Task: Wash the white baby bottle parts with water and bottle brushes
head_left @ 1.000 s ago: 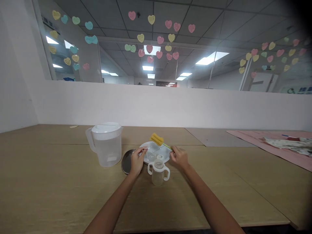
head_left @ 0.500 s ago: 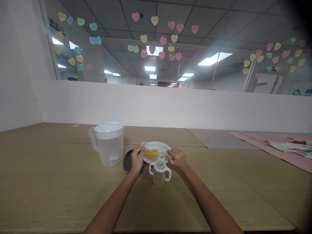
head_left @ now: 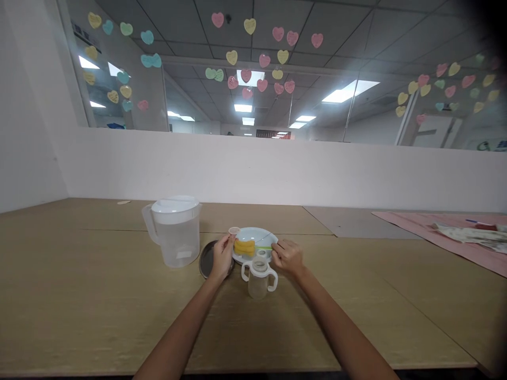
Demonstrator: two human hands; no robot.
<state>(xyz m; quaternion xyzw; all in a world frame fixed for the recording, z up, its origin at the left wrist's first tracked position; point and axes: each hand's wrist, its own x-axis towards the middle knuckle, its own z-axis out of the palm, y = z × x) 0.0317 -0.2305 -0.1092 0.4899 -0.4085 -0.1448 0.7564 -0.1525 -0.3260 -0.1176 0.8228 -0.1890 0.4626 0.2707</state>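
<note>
My left hand (head_left: 224,257) pinches a small pale pink round piece (head_left: 234,231) at its fingertips. In my right hand (head_left: 288,256) is the thin green handle (head_left: 263,247) of a yellow sponge brush (head_left: 244,247), whose head lies level beside my left fingers. Behind both hands sits a white plate (head_left: 253,232) with a small white ring (head_left: 261,253) near its front edge. An open clear bottle (head_left: 257,287) with two white side handles stands upright on the table, just in front of the plate. A dark round dish (head_left: 206,259) is partly hidden by my left hand.
A clear lidded pitcher (head_left: 179,237) stands to the left on the wooden table (head_left: 99,295). At the far right, a pink cloth (head_left: 420,232) bears a whitish cloth (head_left: 467,235) and other items. A white wall (head_left: 253,169) with windows above rises behind the table.
The yellow brush head has turned slightly between my hands. Both hands keep their holds, and the whole view has shifted a little.
</note>
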